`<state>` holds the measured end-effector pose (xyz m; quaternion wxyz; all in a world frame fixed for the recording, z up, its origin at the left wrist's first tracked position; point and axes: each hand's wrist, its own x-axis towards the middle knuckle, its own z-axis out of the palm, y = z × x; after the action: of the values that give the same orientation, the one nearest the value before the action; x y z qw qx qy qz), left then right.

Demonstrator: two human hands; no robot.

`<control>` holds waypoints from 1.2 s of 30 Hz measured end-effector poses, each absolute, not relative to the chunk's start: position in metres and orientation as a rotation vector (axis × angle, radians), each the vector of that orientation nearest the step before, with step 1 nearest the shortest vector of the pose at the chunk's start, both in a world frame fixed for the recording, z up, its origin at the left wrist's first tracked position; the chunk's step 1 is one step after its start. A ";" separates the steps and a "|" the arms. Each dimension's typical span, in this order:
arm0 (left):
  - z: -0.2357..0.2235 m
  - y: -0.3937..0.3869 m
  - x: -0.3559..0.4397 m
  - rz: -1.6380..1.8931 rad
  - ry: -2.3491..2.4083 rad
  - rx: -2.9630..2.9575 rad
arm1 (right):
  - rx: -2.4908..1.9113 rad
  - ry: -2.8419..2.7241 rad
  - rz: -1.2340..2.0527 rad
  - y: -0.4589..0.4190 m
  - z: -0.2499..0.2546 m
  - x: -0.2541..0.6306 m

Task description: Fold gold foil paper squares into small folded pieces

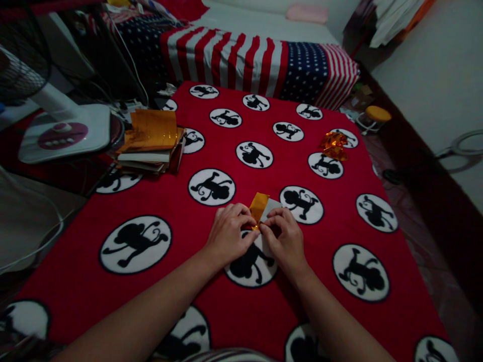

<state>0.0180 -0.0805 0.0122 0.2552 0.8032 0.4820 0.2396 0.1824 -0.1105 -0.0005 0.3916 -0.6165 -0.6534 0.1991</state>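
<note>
Both my hands meet over the middle of the red cloth, pinching a small sheet of gold foil paper (259,205). One part of the sheet shows shiny gold, and another part, toward the right, shows a pale grey-white side. My left hand (231,229) grips its near left edge between thumb and fingers. From the right, my right hand (284,236) pinches the near edge, its fingertips almost touching those of the left. The paper looks partly folded near the fingertips, where the fingers hide some of it.
A red cloth (241,186) with monkey prints covers the surface. A stack of gold paper (151,138) lies at the left beside a white fan base (68,133). Shiny folded gold pieces (334,145) rest at the far right. Beyond is a bed with a flag-patterned cover (241,60).
</note>
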 end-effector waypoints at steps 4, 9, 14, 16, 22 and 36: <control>0.012 -0.081 0.018 0.645 1.314 2.189 | -1.565 -1.655 0.499 -0.111 -0.003 0.183; 0.013 -0.081 0.019 0.652 1.314 2.186 | -1.575 -1.653 0.489 -0.111 -0.003 0.182; 0.012 -0.081 0.020 0.654 1.322 2.190 | -1.597 -1.653 0.477 -0.110 -0.001 0.181; 0.011 -0.081 0.019 0.654 1.324 2.190 | -1.606 -1.651 0.472 -0.110 0.000 0.180; 0.012 -0.082 0.019 0.658 1.324 2.194 | -1.622 -1.633 0.489 -0.109 0.000 0.180; 0.011 -0.079 0.020 0.641 1.326 2.205 | -1.652 -1.631 0.482 -0.107 0.000 0.178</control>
<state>0.0200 -0.0794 0.0115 0.2427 0.8068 0.4850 0.2344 0.1783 -0.1072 0.0004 0.3759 -0.6458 -0.6374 0.1883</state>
